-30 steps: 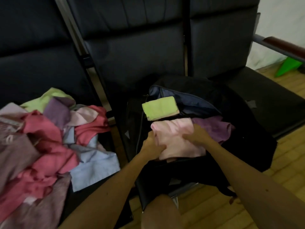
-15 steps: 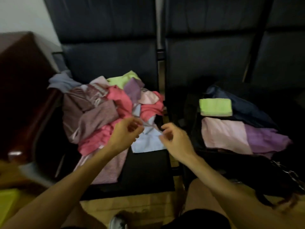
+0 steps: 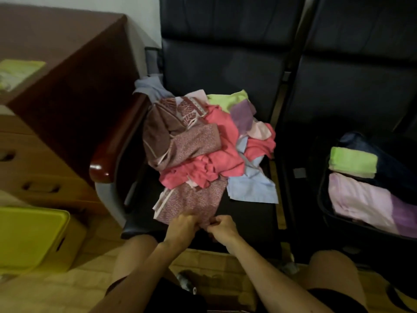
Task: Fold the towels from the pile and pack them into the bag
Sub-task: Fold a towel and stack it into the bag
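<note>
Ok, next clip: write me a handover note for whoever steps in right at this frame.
Left hand and right hand: both pinch the near edge of the patterned towel, unfolded, at the front of the pile on the seat.
Done: green towel, pink towel and purple towel lie packed in the bag.
Left: fold this one, pack it, then the rest.

Just beyond our left hand [image 3: 182, 227] we see a mauve speckled towel [image 3: 194, 204]. Past it are coral-pink towels [image 3: 223, 163], a brown leaf-patterned towel [image 3: 180, 114] and a pale blue towel [image 3: 250, 188]. Far right of our right hand [image 3: 222, 229], the black bag [image 3: 321, 195] shows a lime folded towel [image 3: 352, 164], a pale pink folded towel [image 3: 358, 199] and a lilac folded towel [image 3: 404, 218].
</note>
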